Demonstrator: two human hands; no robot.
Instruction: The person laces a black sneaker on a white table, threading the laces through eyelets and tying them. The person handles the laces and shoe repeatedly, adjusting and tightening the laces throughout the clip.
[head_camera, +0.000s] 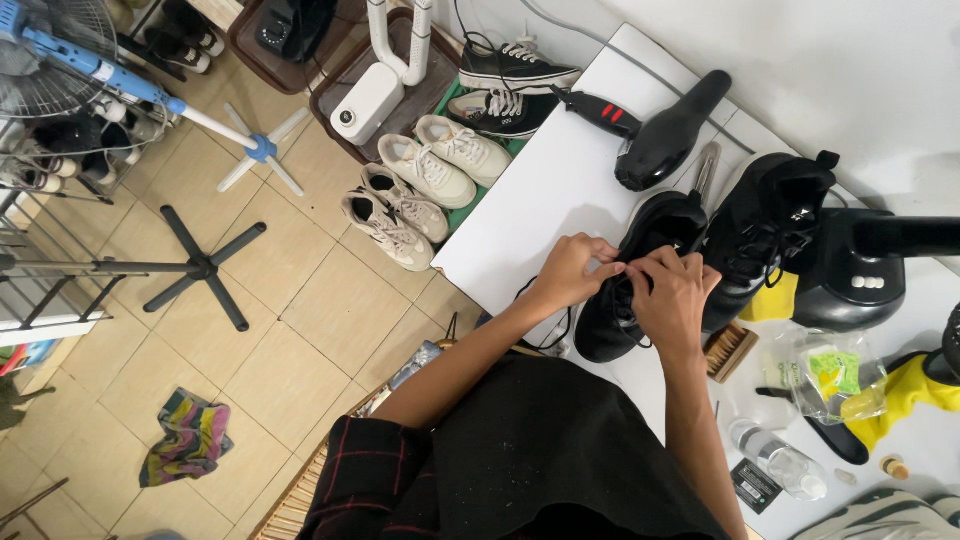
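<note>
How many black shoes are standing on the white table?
2: one black shoe under both hands, its laces being handled, and a second black shoe right beside it. Others may be hidden.

A black low-top lace-up shoe (640, 275) lies on the white table (540, 200), near its front edge, toe toward the person and heel away. Its black laces are loose, one end trailing off the table's edge. A matching second black shoe (765, 225) lies just beside it.
</note>
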